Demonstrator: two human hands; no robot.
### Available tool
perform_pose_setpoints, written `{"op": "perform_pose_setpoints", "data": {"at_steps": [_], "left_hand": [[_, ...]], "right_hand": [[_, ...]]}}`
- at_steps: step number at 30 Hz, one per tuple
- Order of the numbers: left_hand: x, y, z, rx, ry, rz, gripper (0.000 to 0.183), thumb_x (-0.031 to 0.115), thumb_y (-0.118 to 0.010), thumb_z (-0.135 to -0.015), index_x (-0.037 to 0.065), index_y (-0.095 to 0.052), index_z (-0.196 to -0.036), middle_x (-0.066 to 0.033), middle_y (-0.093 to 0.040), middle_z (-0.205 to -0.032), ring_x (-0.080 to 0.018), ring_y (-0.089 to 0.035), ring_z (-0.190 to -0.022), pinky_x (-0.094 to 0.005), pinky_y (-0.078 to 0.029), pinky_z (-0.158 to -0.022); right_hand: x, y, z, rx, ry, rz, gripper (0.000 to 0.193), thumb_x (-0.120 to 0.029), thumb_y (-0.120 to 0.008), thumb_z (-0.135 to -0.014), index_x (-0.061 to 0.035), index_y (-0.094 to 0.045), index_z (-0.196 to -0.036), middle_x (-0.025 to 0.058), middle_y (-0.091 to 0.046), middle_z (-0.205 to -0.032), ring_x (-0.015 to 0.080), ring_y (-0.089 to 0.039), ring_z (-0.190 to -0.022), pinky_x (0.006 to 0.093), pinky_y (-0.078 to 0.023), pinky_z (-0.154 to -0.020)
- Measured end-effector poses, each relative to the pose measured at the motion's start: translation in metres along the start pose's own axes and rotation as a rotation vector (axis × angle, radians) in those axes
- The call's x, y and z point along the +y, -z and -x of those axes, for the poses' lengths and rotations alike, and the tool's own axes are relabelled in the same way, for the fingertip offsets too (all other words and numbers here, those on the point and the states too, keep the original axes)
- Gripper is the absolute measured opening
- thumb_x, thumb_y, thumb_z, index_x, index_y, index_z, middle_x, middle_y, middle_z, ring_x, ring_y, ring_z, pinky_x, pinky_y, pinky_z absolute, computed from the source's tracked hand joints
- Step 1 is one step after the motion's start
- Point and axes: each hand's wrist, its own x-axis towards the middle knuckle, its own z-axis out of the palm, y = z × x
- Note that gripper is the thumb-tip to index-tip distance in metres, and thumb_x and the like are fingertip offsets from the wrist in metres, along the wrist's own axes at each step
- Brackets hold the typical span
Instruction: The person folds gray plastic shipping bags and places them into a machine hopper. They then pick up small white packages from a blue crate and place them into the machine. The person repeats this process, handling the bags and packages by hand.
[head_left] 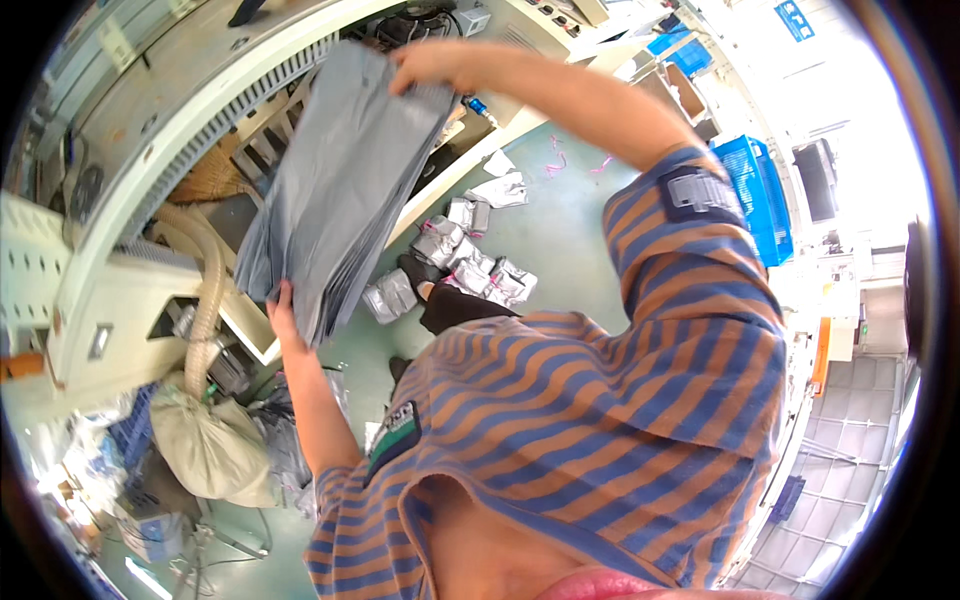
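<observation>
A stack of flat grey sheets or bags (345,170), apparently thin plastic, is held up slantwise in front of me. My right hand (432,66) grips its upper right corner, the thumb curled over the near face. At the lower end, my left hand (283,308) holds the bottom edge; part of its fingers is hidden behind the stack. Several layers fan out along the lower edges. Behind the stack is the open lower bay of a cream-coloured machine (100,300).
Several silver wrapped packages (440,240) lie on the green floor by my feet. A ribbed hose (208,290) runs down to a tan cloth bag (210,445) at the lower left. Blue crates (750,200) stand at the right. Inside the bay, a broom head (205,180) shows.
</observation>
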Motion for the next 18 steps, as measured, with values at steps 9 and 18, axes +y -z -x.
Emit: {"op": "perform_pose_setpoints", "data": {"at_steps": [9, 18], "left_hand": [[0.066, -0.005, -0.164, 0.131, -0.269, -0.645, 0.047, 0.023, -0.063, -0.079, -0.006, -0.05, -0.112, -0.0123, -0.053, -0.111, -0.0203, -0.049, -0.099, -0.028, -0.035, -0.088], [0.024, -0.186, -0.3, -0.016, -0.047, -0.369, 0.04, 0.013, -0.056, -0.083, 0.002, -0.045, -0.12, -0.0087, -0.05, -0.116, -0.019, -0.049, -0.099, -0.0299, -0.038, -0.086]], "right_hand": [[0.102, 0.019, -0.213, 0.004, -0.092, -0.442, 0.054, -0.009, -0.062, -0.069, -0.0072, -0.047, -0.12, 0.0112, -0.052, -0.115, 0.0239, -0.051, -0.102, 0.0357, -0.044, -0.082], [0.16, 0.153, -0.336, 0.445, 0.061, -0.059, 0.058, -0.019, -0.068, -0.068, -0.0024, -0.048, -0.12, 0.0166, -0.05, -0.116, 0.0285, -0.05, -0.104, 0.0328, -0.042, -0.087]]}}
